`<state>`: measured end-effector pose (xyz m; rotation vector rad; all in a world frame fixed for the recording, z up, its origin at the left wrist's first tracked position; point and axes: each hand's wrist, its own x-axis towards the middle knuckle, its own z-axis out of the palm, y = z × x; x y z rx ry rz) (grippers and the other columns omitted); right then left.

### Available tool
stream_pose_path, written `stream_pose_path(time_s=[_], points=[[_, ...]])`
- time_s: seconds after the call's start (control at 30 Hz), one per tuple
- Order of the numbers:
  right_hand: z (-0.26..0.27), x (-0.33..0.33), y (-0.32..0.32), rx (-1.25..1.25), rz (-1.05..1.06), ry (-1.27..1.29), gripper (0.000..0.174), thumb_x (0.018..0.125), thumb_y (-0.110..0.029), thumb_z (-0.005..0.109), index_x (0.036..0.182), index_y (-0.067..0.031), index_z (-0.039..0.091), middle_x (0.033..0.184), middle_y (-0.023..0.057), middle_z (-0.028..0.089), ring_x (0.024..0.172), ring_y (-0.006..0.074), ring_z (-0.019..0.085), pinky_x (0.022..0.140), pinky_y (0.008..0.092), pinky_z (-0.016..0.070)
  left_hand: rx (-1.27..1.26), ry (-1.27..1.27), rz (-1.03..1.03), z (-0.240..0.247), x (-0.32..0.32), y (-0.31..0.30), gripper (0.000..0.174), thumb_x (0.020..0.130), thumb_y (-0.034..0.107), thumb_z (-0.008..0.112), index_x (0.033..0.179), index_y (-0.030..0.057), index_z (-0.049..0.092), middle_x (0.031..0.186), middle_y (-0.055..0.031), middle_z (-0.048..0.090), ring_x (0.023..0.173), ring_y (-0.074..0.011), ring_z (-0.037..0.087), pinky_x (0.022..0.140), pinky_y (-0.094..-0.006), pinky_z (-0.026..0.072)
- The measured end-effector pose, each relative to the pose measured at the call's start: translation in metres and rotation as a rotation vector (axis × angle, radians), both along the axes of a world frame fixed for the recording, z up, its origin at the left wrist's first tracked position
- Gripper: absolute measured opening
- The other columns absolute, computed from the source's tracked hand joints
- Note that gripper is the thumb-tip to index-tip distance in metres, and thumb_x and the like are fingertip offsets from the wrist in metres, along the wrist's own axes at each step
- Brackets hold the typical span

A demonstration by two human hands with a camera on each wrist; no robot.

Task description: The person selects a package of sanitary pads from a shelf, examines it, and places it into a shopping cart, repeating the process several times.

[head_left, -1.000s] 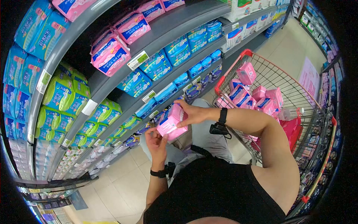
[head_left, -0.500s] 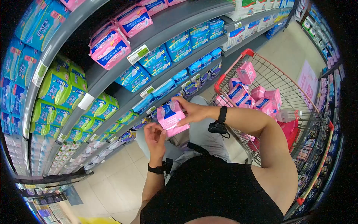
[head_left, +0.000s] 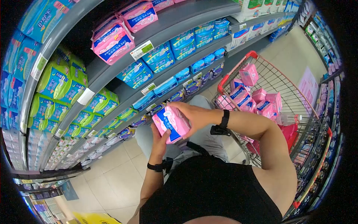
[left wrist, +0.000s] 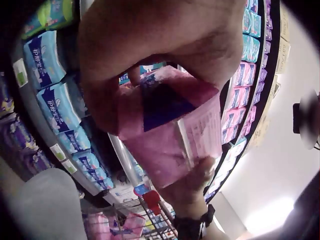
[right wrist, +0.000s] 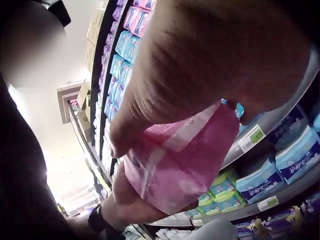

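A pink pack of sanitary pads (head_left: 173, 125) with a blue band is held between both hands in front of the knees. My left hand (head_left: 159, 145) grips its near left side, with the thumb laid over the printed face. My right hand (head_left: 197, 116) grips the far right end. In the left wrist view the pack's folded end (left wrist: 170, 150) shows a clear wrapper seam. The right wrist view shows its pink wrapper (right wrist: 185, 155) below my right hand, while my left hand (right wrist: 132, 202) supports it from the other side.
A shopping cart (head_left: 249, 55) on the right carries several pink packs (head_left: 248, 99) and a clear plastic bottle (head_left: 289, 119). Shelves (head_left: 194, 20) on the left hold pink packs (head_left: 113, 43), blue packs (head_left: 158, 58) and green packs (head_left: 56, 80). Price tags (head_left: 141, 50) line the shelf edges.
The pack has been turned so its blue printed band faces up. My left hand, earlier loose at its side, has taken hold of it. My right hand keeps its hold.
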<state>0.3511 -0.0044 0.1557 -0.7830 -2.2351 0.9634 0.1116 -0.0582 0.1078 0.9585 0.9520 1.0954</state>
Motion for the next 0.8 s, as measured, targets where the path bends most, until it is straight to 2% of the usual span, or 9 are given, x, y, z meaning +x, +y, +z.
stream_pose_path(time_s=[0.07,0.17,0.27,0.37,0.47,0.57,0.67,0.8], points=[[0.001,0.001,0.000,0.017,0.006,0.048,0.137,0.055,-0.044,0.096,0.153,0.0041,0.014,0.153,0.0256,0.031,0.141,0.0382,0.036,0.117,0.0422,0.0316,0.023,-0.006,-0.022,0.001,-0.002,0.002,0.072,0.089,0.012,0.071,0.145,0.0062,0.027,0.141,-0.0108,0.043,0.131,-0.0209,0.044,0.111,-0.0387,0.0358],[-0.011,0.001,0.002,-0.129,-0.017,0.137,0.133,0.059,-0.042,0.095,0.154,0.0025,0.013,0.154,0.0243,0.029,0.142,0.0356,0.036,0.117,0.0408,0.0310,0.100,-0.049,0.096,0.010,0.004,0.001,0.079,0.083,0.006,0.076,0.144,0.0074,0.026,0.140,-0.0111,0.043,0.130,-0.0214,0.045,0.111,-0.0393,0.0366],[-0.018,0.004,0.010,-0.451,0.138,0.256,0.126,0.066,-0.036,0.093,0.156,-0.0027,0.011,0.149,0.0192,0.040,0.131,0.0283,0.048,0.110,0.0448,0.0404,0.205,0.055,0.094,0.015,0.001,0.006,0.084,0.079,0.004,0.079,0.144,0.0080,0.026,0.139,-0.0113,0.043,0.129,-0.0216,0.046,0.111,-0.0397,0.0373],[-0.030,0.005,0.018,-0.667,0.178,0.180,0.115,0.069,-0.034,0.092,0.154,-0.0050,0.020,0.142,0.0149,0.049,0.123,0.0231,0.054,0.101,0.0438,0.0475,0.288,0.092,0.009,0.019,0.002,0.010,0.086,0.078,0.003,0.080,0.144,0.0064,0.026,0.137,-0.0112,0.044,0.129,-0.0216,0.046,0.111,-0.0395,0.0372],[-0.024,0.005,0.015,-0.484,0.093,0.183,0.105,0.069,-0.033,0.091,0.149,-0.0046,0.030,0.132,0.0135,0.056,0.117,0.0224,0.058,0.094,0.0413,0.0513,0.313,0.120,-0.024,0.019,0.004,0.009,0.085,0.077,0.001,0.079,0.144,0.0047,0.027,0.137,-0.0112,0.044,0.129,-0.0216,0.046,0.111,-0.0392,0.0374],[-0.023,0.002,0.012,-0.318,-0.004,0.130,0.098,0.069,-0.029,0.090,0.146,-0.0031,0.035,0.125,0.0147,0.058,0.115,0.0262,0.059,0.095,0.0397,0.0500,0.322,0.131,-0.044,0.017,0.002,0.009,0.089,0.075,0.001,0.081,0.145,0.0040,0.027,0.138,-0.0114,0.045,0.129,-0.0228,0.047,0.111,-0.0402,0.0372],[-0.017,-0.001,0.010,-0.161,-0.132,0.046,0.095,0.066,-0.025,0.089,0.142,-0.0016,0.038,0.122,0.0171,0.056,0.113,0.0306,0.060,0.096,0.0388,0.0485,0.336,0.204,-0.076,0.012,0.001,0.006,0.093,0.073,0.002,0.083,0.147,0.0036,0.026,0.138,-0.0121,0.045,0.131,-0.0246,0.047,0.112,-0.0418,0.0364],[-0.017,-0.005,0.008,-0.012,-0.232,0.069,0.092,0.063,-0.023,0.089,0.138,-0.0004,0.041,0.124,0.0175,0.054,0.112,0.0324,0.059,0.095,0.0394,0.0479,0.356,0.235,-0.060,0.008,0.007,0.002,0.101,0.071,0.005,0.086,0.148,0.0039,0.021,0.143,-0.0139,0.040,0.134,-0.0270,0.045,0.114,-0.0436,0.0347]])
